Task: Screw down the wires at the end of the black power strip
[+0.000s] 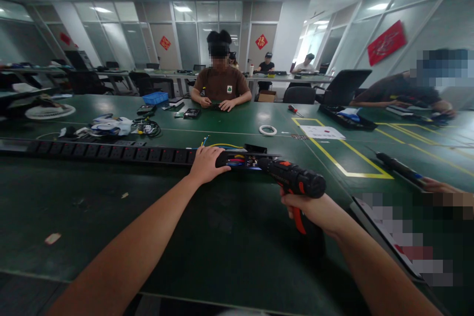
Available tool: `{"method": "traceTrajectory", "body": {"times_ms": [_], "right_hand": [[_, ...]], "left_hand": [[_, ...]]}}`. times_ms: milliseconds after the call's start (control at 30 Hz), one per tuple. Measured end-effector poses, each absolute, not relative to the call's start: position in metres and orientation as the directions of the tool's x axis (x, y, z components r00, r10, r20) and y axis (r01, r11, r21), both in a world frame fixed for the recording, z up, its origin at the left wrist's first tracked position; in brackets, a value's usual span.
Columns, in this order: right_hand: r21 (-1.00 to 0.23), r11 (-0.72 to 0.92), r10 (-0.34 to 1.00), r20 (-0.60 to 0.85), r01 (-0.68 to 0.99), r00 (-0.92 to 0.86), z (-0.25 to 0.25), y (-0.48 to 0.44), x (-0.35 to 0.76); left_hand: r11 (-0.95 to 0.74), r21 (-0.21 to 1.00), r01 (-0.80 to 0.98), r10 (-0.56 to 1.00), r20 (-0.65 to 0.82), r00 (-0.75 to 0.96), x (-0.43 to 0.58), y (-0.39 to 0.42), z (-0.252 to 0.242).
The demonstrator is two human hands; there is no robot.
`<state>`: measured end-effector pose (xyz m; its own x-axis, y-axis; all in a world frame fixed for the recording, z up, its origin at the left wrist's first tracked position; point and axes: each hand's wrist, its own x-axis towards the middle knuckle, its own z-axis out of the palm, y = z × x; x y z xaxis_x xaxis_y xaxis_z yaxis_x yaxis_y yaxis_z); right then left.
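Note:
A long black power strip (111, 152) with a row of sockets lies across the green table. My left hand (207, 164) grips it near its right end, fingers over the top and thumb along the near side. Just right of that hand the housing is open, showing coloured wires (237, 160) inside. My right hand (309, 207) is closed round the handle of a black and orange cordless drill (296, 177). The drill's nose points left at the open end of the strip; whether its bit touches anything is hidden.
Beyond the strip lie a tangle of cables (148, 127), a blue basket (155, 98), a white ring-shaped roll (267, 130) and a screwdriver (295, 110). At right another person's hand (440, 186) holds a black tool (400, 168). Someone sits opposite.

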<state>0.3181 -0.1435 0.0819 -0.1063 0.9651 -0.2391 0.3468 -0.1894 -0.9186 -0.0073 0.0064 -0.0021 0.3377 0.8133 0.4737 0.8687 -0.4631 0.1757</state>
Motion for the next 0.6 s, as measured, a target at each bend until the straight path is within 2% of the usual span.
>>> {"method": "traceTrajectory", "body": {"times_ms": [600], "right_hand": [[-0.91,-0.197,0.966,-0.244,0.366,-0.085,0.0817,-0.1436,0.3172]], "left_hand": [[-0.455,0.163,0.875,0.809,0.485,0.331,-0.0062,0.0043,-0.0005]]}}
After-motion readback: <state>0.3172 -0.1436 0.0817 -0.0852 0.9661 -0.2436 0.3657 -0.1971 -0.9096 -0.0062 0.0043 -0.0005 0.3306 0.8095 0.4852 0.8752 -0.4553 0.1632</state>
